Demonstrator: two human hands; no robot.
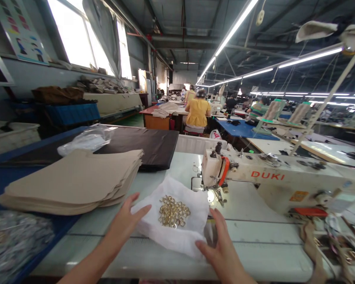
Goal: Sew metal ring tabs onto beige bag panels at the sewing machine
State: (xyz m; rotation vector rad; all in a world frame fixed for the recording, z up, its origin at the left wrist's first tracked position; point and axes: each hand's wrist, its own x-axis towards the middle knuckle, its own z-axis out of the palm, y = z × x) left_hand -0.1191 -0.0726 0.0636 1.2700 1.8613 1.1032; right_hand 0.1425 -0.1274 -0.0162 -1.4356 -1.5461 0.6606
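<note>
A white, cloth-like sheet (pixel 192 197) lies spread on the sewing table, its edges raised and crumpled. Several small gold-coloured metal rings (pixel 174 212) are heaped in its middle. At the sheet's left edge is my left hand (pixel 131 215), thumb and fingers apart, the fingertips touching or almost touching the sheet. My right hand (pixel 220 238) is at the right edge, also with spread fingers, its thumb against the sheet's lower right part. Just behind the sheet stands the head of a white sewing machine (pixel 214 167) marked DUKI.
Left of the sheet lies a stack of beige cut panels (pixel 73 179), with a clear plastic bag (pixel 87 140) and black folded material (pixel 144 146) behind. A box of metal parts (pixel 340 250) sits at the right. Ahead, a person in yellow (pixel 197 112) sits facing away.
</note>
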